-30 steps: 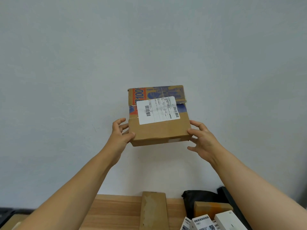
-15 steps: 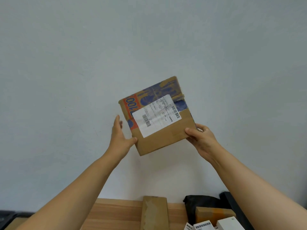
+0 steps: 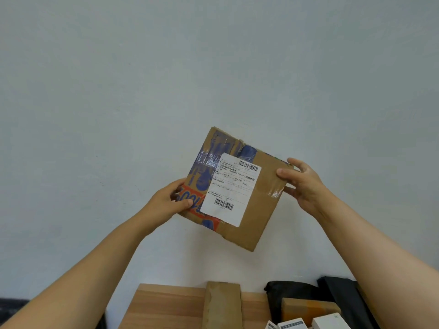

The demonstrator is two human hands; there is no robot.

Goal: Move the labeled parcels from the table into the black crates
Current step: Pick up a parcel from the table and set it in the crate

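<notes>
A flat brown cardboard parcel with blue and orange print and a white barcoded shipping label point(image 3: 234, 186) is held up in the air in front of a pale grey wall point(image 3: 166, 79), tilted so one corner points down. The left hand point(image 3: 166, 203) has its grip closed on the parcel's printed left edge, thumb across the front. The right hand point(image 3: 303, 182) pinches the upper right corner, thumb on the front face and fingers behind. Well below both grips lies the light wooden bench point(image 3: 166, 305), carrying a plain long brown cardboard box point(image 3: 223, 305), a black bag point(image 3: 288, 293) with an orange-brown box point(image 3: 306, 309) against it, and small white labelled boxes point(image 3: 327, 322) at the lower edge.
</notes>
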